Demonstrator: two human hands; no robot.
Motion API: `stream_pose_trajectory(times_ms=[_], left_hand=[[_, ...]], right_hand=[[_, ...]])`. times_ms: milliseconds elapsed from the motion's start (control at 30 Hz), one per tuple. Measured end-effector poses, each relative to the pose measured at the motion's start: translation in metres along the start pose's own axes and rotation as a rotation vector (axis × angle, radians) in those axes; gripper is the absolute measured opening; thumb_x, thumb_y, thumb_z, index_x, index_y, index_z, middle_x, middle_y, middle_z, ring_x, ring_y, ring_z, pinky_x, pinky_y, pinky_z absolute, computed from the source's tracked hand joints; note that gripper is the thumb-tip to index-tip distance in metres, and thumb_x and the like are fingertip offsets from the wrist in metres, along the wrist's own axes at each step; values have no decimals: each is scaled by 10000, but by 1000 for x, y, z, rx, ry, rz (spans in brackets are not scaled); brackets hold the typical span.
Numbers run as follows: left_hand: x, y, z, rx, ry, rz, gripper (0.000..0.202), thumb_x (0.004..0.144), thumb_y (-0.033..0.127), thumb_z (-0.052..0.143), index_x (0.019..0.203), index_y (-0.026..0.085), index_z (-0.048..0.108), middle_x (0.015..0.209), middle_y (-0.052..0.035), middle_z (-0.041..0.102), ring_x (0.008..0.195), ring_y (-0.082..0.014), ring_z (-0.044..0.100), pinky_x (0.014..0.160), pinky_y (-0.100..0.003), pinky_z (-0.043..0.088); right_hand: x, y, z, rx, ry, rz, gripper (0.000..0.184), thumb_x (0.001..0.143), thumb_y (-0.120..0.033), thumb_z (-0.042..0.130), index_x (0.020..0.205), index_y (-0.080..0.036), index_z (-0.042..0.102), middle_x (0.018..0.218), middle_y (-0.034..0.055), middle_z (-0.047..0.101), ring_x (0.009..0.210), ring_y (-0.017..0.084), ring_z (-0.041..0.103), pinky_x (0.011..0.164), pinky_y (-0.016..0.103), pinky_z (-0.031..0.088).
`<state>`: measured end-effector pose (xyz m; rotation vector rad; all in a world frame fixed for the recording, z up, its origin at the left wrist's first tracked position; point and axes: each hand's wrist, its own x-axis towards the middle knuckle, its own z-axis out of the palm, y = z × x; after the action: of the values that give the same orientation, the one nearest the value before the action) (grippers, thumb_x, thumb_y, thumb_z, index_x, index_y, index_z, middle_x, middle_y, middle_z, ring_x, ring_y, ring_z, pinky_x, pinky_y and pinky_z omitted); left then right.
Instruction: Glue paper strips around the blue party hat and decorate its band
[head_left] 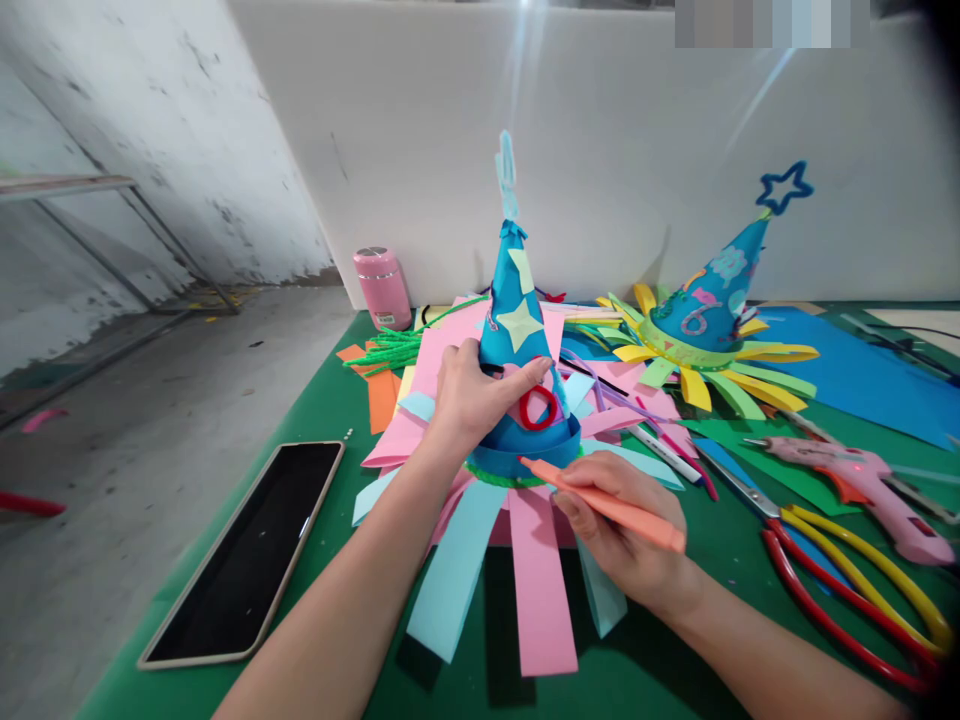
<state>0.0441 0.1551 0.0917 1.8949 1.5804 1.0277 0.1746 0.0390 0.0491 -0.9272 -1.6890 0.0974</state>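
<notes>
A blue paper cone hat (pixel 517 330) with pale yellow stars and a red pipe-cleaner loop stands upright on the green table (pixel 315 420). Pink and light blue paper strips (pixel 536 580) fan out from its base. My left hand (pixel 476 395) is closed around the cone's lower left side, thumb across the front near the red loop. My right hand (pixel 626 530) grips an orange pen (pixel 604 505) whose tip touches the green trim at the cone's base.
A second decorated cone hat (pixel 712 300) with yellow and green strips stands at the right. A pink glue gun (pixel 862 485), scissors (pixel 847 570), a phone (pixel 251 550), a pink bottle (pixel 382 288), green pipe cleaners (pixel 386 350) and coloured paper sheets (pixel 847 375) lie around.
</notes>
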Motion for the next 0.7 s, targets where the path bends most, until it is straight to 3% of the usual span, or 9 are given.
stream_pose_trajectory(times_ms=[700], left_hand=[[0, 3, -2, 51, 9, -26, 548, 591, 694, 619, 738, 185, 479, 816, -48, 497, 760, -206, 531, 662, -327, 448]], right_hand=[[-1, 2, -2, -2, 0, 26, 87, 803, -137, 589, 864, -199, 579, 714, 18, 630, 626, 131, 602, 554, 267, 521]])
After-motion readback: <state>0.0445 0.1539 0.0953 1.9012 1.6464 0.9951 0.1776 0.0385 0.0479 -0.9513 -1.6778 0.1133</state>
